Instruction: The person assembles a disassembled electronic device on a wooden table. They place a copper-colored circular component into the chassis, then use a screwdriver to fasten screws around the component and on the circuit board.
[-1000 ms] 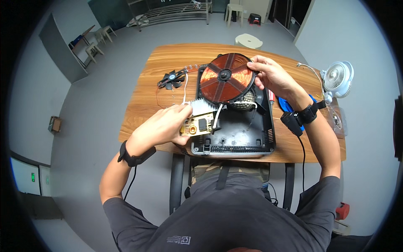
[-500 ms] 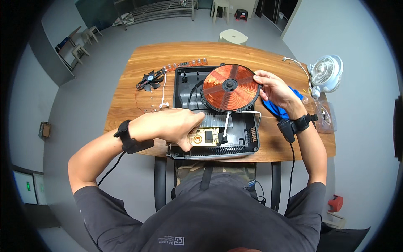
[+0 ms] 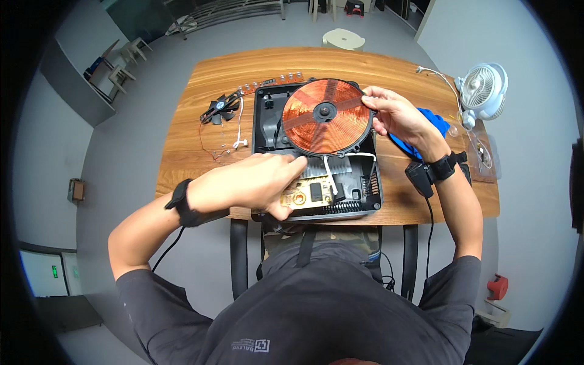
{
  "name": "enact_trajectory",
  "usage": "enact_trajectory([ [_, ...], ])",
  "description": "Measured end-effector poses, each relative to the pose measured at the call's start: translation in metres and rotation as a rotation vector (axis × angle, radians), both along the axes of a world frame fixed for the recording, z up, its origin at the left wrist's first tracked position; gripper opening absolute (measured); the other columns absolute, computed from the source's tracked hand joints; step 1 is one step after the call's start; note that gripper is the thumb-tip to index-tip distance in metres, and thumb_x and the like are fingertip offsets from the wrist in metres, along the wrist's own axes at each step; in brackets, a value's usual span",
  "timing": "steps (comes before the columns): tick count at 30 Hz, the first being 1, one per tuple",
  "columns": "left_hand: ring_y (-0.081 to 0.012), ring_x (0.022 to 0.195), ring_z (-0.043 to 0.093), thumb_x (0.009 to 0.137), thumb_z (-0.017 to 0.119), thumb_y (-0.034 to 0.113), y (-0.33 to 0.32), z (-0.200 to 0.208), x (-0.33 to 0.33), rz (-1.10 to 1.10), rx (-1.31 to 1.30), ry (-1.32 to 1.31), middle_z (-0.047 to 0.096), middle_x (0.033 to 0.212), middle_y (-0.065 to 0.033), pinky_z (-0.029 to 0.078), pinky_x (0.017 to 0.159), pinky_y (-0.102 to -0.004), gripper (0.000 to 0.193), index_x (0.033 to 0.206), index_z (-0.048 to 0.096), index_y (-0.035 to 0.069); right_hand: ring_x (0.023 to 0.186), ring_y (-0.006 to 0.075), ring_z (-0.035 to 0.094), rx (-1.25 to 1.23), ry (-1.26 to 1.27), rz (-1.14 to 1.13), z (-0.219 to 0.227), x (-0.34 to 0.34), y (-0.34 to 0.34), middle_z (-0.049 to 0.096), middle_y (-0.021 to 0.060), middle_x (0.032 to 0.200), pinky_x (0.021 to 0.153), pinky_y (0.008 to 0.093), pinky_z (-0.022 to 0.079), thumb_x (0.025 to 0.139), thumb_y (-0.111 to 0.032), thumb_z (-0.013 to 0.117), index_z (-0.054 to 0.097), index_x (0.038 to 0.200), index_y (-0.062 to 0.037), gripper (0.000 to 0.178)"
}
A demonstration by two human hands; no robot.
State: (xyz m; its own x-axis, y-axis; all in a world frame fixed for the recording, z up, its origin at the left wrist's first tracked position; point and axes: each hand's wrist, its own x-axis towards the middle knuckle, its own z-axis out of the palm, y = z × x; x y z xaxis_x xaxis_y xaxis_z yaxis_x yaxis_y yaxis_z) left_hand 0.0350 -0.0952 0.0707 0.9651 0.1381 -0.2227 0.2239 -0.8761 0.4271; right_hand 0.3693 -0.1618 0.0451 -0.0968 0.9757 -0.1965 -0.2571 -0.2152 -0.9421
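A round copper coil on a black frame is held tilted over a black plastic casing. My right hand pinches the coil's right rim between thumb and fingers. White leads run from the coil's near edge toward a circuit board lying slantwise over the casing's near part. Closed on the board's left end, my left hand has its thumb at the near edge; its other fingertips are partly hidden by the hand. Between coil and board shows a finned metal heat sink.
Left of the casing lie a black fan, a narrow orange board with buttons, a white cable and small screws. A blue cloth, a white desk fan and a clear plastic box are at the right.
Relative to the casing, the coil has moved a little left with my right hand. The circuit board has shifted slightly right with my left hand. The whole view has shifted too.
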Motion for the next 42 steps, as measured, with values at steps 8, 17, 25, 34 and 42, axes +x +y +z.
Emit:
enact_trajectory([
  [8,-0.0428,0.093,0.068,0.071,0.086,0.025,0.017,-0.039,0.024,-0.018,0.104,-0.064,0.063,0.097,-0.0201,0.058,0.079,-0.0501,0.055,0.105,0.052,-0.002,0.060,0.0058,0.063,-0.030,-0.079,-0.042,-0.025,0.018,0.009,0.061,-0.0023,0.084,0.052,0.0199,0.053,0.109,-0.024,0.063,0.055,0.107,-0.0106,0.016],
  [17,-0.0447,0.096,0.068,0.070,0.090,0.025,0.023,-0.055,0.030,0.008,0.051,-0.062,0.065,0.100,-0.0210,0.057,0.083,-0.0512,0.058,0.106,0.053,-0.001,0.062,0.0053,0.066,-0.085,-0.108,-0.097,-0.046,0.013,0.020,0.064,-0.0017,0.086,0.056,0.0186,0.057,0.110,-0.023,0.061,0.058,0.105,-0.0096,0.015],
  [25,-0.0412,0.098,0.068,0.070,0.092,0.027,0.029,-0.050,0.037,0.011,0.006,0.031,0.066,0.100,-0.0181,0.055,0.082,-0.0491,0.057,0.106,0.056,0.001,0.065,0.0074,0.069,-0.145,-0.100,-0.096,-0.056,0.006,0.031,0.064,-0.0012,0.086,0.054,0.0189,0.057,0.111,-0.022,0.060,0.058,0.104,-0.0103,0.014],
  [34,-0.0403,0.104,0.067,0.069,0.091,0.022,0.031,-0.052,0.040,-0.019,0.059,-0.027,0.067,0.103,-0.0174,0.056,0.088,-0.0484,0.055,0.108,0.058,0.002,0.064,0.0069,0.068,-0.123,-0.052,-0.117,-0.061,0.014,0.030,0.064,-0.0019,0.085,0.053,0.0186,0.056,0.110,-0.022,0.062,0.058,0.104,-0.0106,0.013],
  [42,-0.0394,0.107,0.067,0.071,0.094,0.027,0.029,-0.059,0.045,0.011,0.083,-0.012,0.068,0.106,-0.0165,0.057,0.089,-0.0477,0.057,0.108,0.059,0.002,0.065,0.0066,0.068,-0.116,-0.110,-0.124,-0.062,0.013,0.030,0.063,-0.0023,0.085,0.054,0.0187,0.056,0.110,-0.023,0.061,0.058,0.107,-0.0095,0.014],
])
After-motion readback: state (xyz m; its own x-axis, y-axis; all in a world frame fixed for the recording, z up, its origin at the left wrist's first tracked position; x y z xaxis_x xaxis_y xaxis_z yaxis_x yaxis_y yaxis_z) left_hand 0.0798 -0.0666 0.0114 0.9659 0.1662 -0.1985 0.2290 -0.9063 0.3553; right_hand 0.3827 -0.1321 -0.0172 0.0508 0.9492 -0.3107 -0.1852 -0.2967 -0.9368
